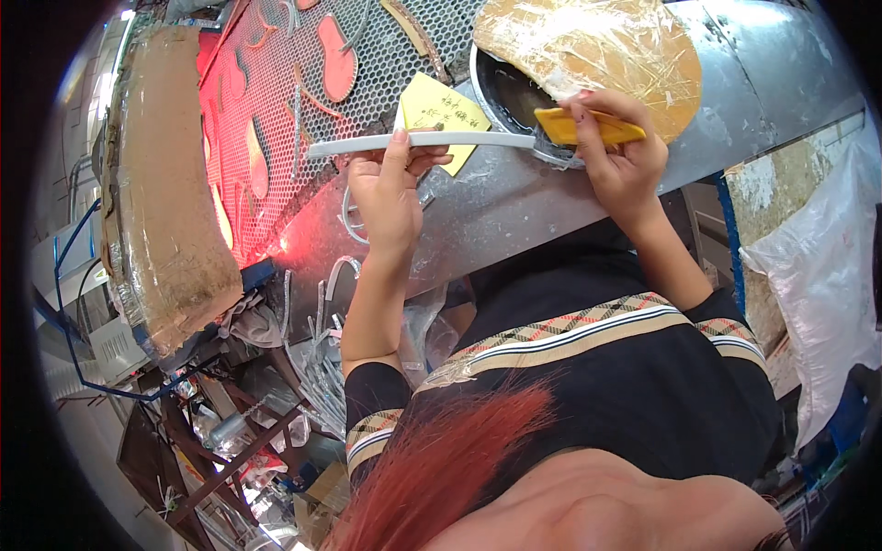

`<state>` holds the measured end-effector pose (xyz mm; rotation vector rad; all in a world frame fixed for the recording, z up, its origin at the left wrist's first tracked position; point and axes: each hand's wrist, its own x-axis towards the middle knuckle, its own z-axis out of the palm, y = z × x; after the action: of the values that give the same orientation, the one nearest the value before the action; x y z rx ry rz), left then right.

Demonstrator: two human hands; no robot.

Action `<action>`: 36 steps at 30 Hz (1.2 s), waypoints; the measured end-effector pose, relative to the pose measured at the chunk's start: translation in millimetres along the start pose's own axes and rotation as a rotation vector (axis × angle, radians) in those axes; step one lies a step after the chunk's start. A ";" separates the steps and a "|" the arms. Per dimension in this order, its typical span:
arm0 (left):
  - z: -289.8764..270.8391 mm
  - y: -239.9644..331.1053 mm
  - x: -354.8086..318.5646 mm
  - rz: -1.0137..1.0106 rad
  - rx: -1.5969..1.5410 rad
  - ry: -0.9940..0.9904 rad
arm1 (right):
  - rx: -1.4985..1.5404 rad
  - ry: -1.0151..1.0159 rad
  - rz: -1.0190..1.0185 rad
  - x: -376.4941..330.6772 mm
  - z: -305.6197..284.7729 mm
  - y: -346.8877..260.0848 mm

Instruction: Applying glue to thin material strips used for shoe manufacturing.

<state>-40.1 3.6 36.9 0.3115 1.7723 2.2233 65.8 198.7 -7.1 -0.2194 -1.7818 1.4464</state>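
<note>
My left hand (390,197) pinches a long, thin, pale grey strip (478,140) between thumb and fingers and holds it level above the metal bench. In my right hand (629,170) is a flat yellow tool (617,127), gripped between thumb and fingers. Its lower left part looks clear or whitish and meets the strip's right end; I cannot tell its exact shape. Just behind it stands a round metal pot (478,83) with a dark inside, partly covered by a round tan board (634,37) smeared with dried, stringy residue. Beneath the strip lies a yellow handwritten note (464,115).
To the left, a mesh conveyor belt (276,92) under red light carries sole-shaped pieces (338,60) and curved strips. A taped brown cardboard panel (170,174) borders it. More strips (322,376) hang below the bench edge. A translucent plastic sack (818,275) is at the right.
</note>
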 end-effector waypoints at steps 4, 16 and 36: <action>-6.1 -11.1 0.8 0.009 0.061 0.015 | 0.012 0.092 -0.231 3.0 9.6 4.6; 14.5 -0.9 38.2 0.129 0.026 0.053 | -0.035 -0.086 0.047 -1.4 1.9 5.1; -59.0 -24.3 -35.5 0.386 1.705 -0.279 | 0.117 0.024 -0.161 3.9 0.1 3.5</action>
<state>-24.7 -57.6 0.2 1.1988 3.0013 0.1303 62.0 202.1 -8.4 -0.0324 -1.6497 1.4208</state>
